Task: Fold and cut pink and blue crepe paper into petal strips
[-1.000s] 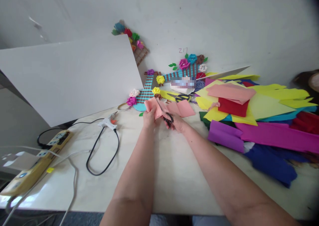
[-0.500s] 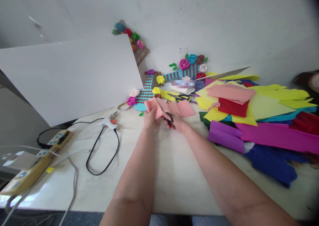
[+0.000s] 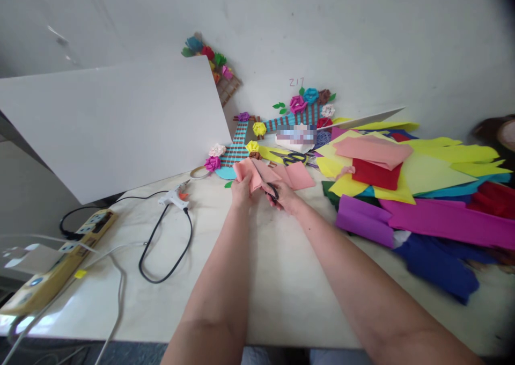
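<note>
Hands point(image 3: 240, 190) point(image 3: 285, 196) w/ pink paper point(image 3: 245, 172) & scissors point(image 3: 274, 191), pos. approx. unchanged

Folded pink paper sheet point(image 3: 254, 179), ctr: matt. White rect. board point(image 3: 129, 129), 10 o'clk: smooth, matt. Yellow oblong plstc power strip point(image 3: 53, 275), 8 o'clk: smooth.

Blurred, covered, cropped
The right hand point(image 3: 285, 197) partly covers the held scissors point(image 3: 276, 192); pixelation masks a white packet point(image 3: 295, 147); the left edge crops the white board point(image 3: 120, 129).
</note>
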